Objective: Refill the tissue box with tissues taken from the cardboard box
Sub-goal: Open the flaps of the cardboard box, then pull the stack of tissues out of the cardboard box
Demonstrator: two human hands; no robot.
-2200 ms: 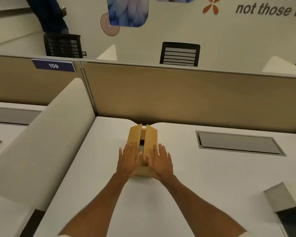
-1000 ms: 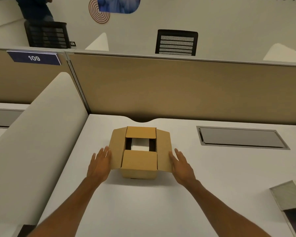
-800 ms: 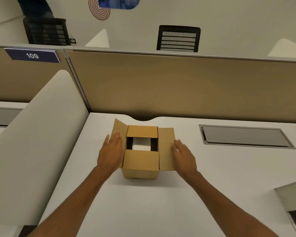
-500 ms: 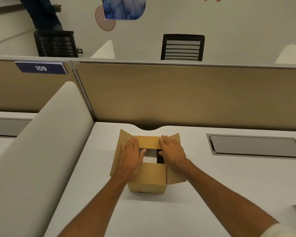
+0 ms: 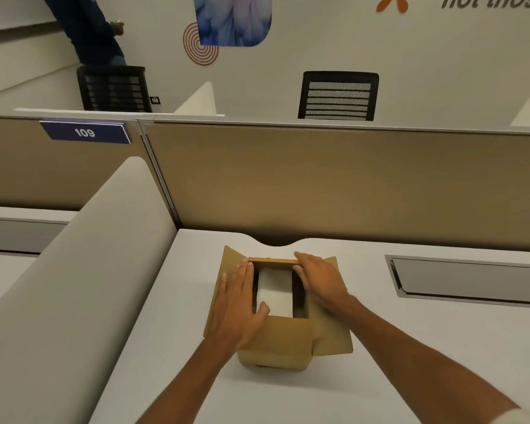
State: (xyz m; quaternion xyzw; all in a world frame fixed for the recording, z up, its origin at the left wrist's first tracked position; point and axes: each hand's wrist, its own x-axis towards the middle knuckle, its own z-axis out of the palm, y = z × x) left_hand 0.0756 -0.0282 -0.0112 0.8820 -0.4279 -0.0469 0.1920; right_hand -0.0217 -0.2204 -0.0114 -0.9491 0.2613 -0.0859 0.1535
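A small brown cardboard box [image 5: 276, 347] stands on the white desk [image 5: 410, 362], its four top flaps folded outward. Inside lies a white stack of tissues [image 5: 276, 293]. My left hand [image 5: 237, 304] lies flat on the left flap, thumb at the edge of the opening. My right hand [image 5: 320, 281] presses flat on the right flap, fingertips touching the far flap. Neither hand holds anything. No tissue box is in view.
A tan partition wall [image 5: 334, 185] runs along the desk's far edge. A grey padded divider [image 5: 83, 255] borders the left side. A recessed metal cable hatch [image 5: 468, 281] sits in the desk at right. Black chairs and a standing person are beyond the partition.
The flaps went from nearly upright to spread open. My hands moved from the box's sides onto the side flaps, pressing them down, and the opening now shows more of the tissues.
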